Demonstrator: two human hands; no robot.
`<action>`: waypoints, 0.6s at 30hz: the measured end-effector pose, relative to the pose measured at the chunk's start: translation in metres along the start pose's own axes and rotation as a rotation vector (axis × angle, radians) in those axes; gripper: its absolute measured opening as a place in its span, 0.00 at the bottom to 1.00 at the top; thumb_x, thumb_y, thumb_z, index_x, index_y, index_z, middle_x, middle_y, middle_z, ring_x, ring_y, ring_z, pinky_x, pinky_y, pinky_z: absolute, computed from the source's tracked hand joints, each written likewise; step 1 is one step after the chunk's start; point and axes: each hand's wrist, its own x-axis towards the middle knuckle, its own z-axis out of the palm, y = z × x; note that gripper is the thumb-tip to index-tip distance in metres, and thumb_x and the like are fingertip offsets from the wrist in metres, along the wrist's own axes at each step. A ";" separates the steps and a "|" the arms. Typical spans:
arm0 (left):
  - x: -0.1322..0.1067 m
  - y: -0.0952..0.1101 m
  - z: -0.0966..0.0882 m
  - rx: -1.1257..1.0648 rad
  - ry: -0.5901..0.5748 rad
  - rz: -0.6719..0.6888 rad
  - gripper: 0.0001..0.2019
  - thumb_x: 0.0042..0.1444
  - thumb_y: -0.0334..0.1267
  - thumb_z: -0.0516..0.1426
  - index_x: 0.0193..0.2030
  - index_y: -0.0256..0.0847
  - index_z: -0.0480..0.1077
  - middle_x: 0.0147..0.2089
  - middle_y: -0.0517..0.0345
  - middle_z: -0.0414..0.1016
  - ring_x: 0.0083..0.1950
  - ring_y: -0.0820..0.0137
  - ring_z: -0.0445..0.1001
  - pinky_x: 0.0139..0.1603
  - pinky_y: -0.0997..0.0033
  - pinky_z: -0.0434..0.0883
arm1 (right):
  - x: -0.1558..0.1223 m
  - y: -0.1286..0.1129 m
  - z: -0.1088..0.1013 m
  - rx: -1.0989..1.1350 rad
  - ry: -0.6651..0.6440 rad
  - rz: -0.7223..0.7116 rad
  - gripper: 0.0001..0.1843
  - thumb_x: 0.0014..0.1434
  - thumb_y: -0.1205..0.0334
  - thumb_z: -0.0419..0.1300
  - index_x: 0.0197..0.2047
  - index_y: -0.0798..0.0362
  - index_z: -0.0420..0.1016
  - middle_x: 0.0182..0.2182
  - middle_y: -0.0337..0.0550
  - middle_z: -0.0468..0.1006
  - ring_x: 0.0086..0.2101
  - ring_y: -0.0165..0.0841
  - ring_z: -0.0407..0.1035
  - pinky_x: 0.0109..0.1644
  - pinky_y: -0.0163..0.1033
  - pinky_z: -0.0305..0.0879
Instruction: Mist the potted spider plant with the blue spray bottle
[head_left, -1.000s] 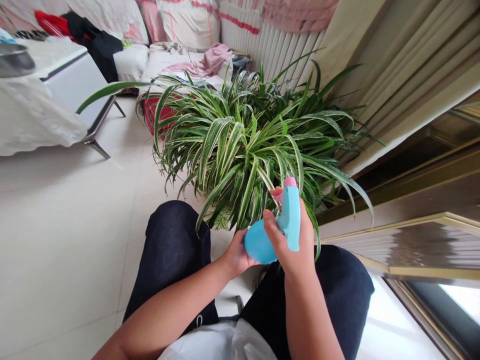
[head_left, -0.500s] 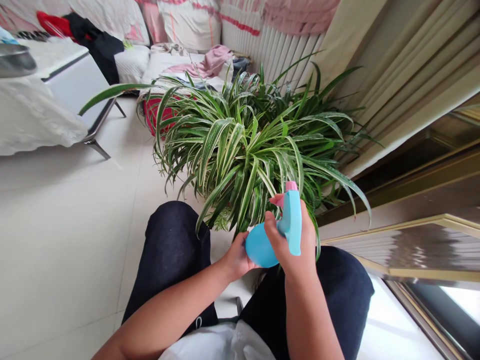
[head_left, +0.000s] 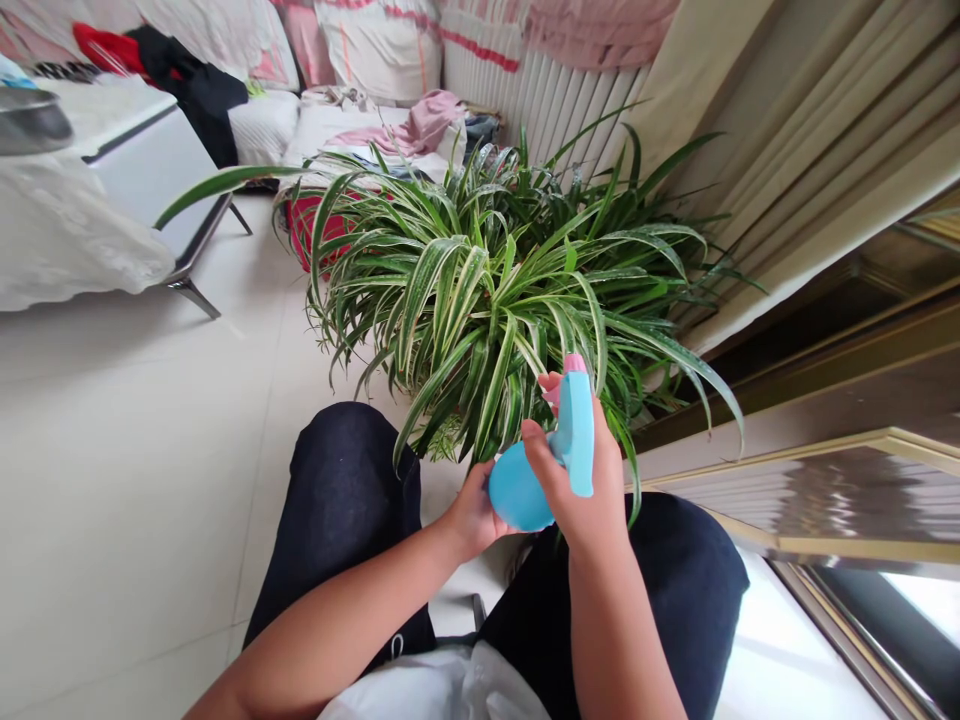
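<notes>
Spray bottle (head_left: 517,492) is held above the lap, nozzle among the near leaves of the large striped plant (head_left: 487,280). Right hand (head_left: 596,505) grip is closed round its neck, finger on the trigger; left hand (head_left: 472,515) cups the base. Spraying appears in hand; a squeeze calls for steady aim.

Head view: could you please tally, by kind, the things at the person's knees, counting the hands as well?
Blue plastic spray bottle with pink trigger: 1
Green-and-white striped leafy plant: 1
Hands gripping the bottle: 2, the left hand at its round body and the right hand at its neck
Total: 4
</notes>
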 end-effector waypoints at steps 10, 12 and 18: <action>-0.005 0.000 0.003 0.022 0.066 -0.004 0.24 0.58 0.50 0.48 0.52 0.36 0.72 0.48 0.44 0.79 0.54 0.51 0.74 0.51 0.50 0.69 | 0.001 -0.005 -0.002 -0.057 0.094 -0.006 0.18 0.55 0.62 0.58 0.51 0.50 0.71 0.45 0.48 0.79 0.42 0.40 0.77 0.43 0.44 0.75; -0.005 0.000 0.002 0.028 0.064 0.000 0.24 0.58 0.50 0.48 0.50 0.36 0.72 0.48 0.44 0.80 0.54 0.51 0.74 0.51 0.50 0.69 | 0.000 -0.004 -0.001 -0.077 0.123 -0.009 0.17 0.54 0.63 0.58 0.49 0.51 0.71 0.42 0.47 0.80 0.38 0.38 0.77 0.40 0.43 0.75; -0.005 0.000 0.001 0.049 0.046 0.006 0.25 0.57 0.51 0.50 0.52 0.36 0.72 0.49 0.43 0.80 0.55 0.50 0.74 0.51 0.49 0.69 | -0.002 0.002 0.001 -0.088 0.176 -0.039 0.14 0.54 0.63 0.58 0.46 0.49 0.72 0.39 0.44 0.80 0.37 0.37 0.77 0.39 0.43 0.75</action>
